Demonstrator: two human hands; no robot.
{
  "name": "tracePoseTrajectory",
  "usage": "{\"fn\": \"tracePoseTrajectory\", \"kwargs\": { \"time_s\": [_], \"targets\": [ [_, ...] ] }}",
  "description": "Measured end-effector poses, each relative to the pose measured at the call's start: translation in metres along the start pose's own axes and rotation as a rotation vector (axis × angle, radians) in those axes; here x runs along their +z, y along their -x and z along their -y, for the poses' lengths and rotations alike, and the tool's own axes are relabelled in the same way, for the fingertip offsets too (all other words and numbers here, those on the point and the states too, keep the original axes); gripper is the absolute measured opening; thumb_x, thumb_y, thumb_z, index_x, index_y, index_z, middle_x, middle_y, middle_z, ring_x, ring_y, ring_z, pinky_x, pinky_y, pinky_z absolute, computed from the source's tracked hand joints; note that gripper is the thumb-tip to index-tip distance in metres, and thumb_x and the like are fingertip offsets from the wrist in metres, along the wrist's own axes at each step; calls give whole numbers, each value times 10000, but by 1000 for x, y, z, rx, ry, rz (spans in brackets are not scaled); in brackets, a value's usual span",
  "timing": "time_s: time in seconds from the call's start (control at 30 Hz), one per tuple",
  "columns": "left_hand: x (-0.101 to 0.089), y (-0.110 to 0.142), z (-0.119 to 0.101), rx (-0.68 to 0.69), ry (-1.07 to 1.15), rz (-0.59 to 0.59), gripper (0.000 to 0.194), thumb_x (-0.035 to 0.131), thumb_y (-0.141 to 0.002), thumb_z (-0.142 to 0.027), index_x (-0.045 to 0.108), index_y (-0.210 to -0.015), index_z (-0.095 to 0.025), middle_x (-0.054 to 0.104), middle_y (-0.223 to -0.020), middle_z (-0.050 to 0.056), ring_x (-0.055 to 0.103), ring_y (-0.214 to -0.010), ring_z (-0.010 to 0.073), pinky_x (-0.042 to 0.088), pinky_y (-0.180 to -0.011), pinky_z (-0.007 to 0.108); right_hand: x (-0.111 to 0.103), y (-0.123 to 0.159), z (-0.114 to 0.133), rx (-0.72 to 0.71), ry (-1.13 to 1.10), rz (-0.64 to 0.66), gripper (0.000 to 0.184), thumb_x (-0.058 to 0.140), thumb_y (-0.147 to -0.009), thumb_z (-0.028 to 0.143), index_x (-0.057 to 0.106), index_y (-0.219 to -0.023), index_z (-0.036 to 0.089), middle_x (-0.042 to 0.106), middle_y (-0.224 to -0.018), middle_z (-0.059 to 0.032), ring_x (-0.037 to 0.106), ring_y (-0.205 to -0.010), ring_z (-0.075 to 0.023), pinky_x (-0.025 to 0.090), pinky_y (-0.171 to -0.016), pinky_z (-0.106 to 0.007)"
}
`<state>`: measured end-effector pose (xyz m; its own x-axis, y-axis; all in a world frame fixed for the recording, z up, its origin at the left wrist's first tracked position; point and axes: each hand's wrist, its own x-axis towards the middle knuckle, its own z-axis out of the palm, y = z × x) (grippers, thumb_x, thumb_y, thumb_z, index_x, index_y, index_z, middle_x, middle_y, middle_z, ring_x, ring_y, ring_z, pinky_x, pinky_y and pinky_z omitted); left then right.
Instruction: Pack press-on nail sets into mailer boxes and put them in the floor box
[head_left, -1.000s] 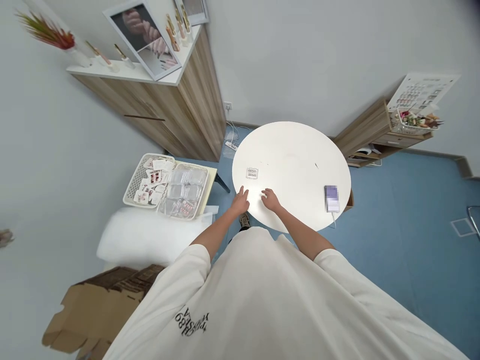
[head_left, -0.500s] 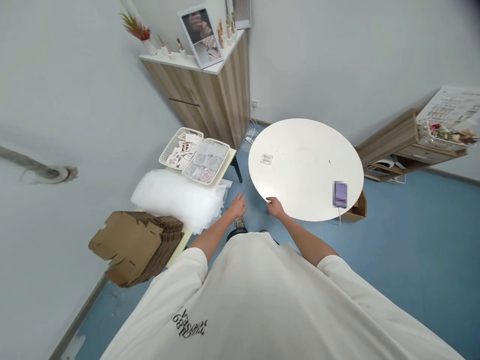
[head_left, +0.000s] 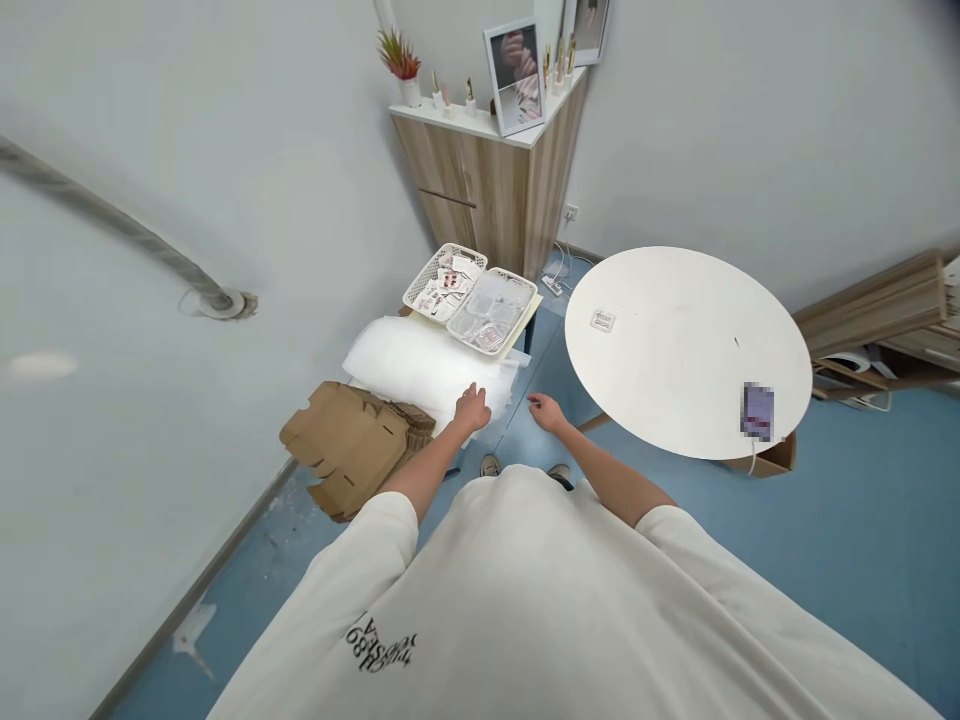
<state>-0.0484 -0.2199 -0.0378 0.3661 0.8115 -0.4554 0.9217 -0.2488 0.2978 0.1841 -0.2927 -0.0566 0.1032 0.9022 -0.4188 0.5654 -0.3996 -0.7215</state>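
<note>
My left hand (head_left: 472,406) is held out over the near edge of the white foam sheets (head_left: 427,362), its fingers loosely apart and nothing visible in them. Whether it touches the sheets I cannot tell. To its right, my right hand (head_left: 546,411) hangs over the blue floor between the sheets and the round white table (head_left: 675,350). Its fingers are bent with a small gap at the tips, and no object shows there. Beyond the sheets stand a white basket of clear plastic boxes (head_left: 493,312) and a white basket of small printed packets (head_left: 445,284).
Flattened cardboard boxes (head_left: 349,445) are stacked at the left. The round table carries a small clear case (head_left: 602,320) and a blurred purple device (head_left: 757,411) with a cable. A wooden cabinet (head_left: 480,190) fills the corner; a power strip (head_left: 553,286) lies on the floor.
My view has turned left, so the table, baskets and cabinet sit further right. My left hand is now over the foam sheets; my right hand has come away from the table's edge.
</note>
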Motion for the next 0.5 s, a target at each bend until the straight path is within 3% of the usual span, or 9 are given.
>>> {"fn": "tracePoseTrajectory", "kwargs": {
  "time_s": [0.1,0.23,0.5],
  "targets": [
    [-8,-6,31,-71,-85,82,626,538,-909,-323,395,-1498,-170,180,-1688,203,264,-1528,384,332,-1168,508,29,-1,28,22,-20,36,432,511,-941,227,650,-1346,166,626,-1401,-149,628,-1224,-292,510,-1030,-404],
    [-11,-19,56,-2,-176,178,566,507,-920,-288,428,-1473,-196,141,-1706,160,238,-1534,368,335,-1161,517,55,1,51,58,-19,34,424,494,-954,218,648,-1346,183,616,-1419,-123,632,-1212,-261,493,-1055,-381],
    [-12,-21,68,78,-104,74,624,444,-916,-173,362,-1528,-86,319,-1602,233,385,-1432,361,401,-1107,456,68,4,57,74,-4,4,427,493,-948,223,652,-1341,176,627,-1401,-130,632,-1207,-282,502,-1038,-402]
  ]
}}
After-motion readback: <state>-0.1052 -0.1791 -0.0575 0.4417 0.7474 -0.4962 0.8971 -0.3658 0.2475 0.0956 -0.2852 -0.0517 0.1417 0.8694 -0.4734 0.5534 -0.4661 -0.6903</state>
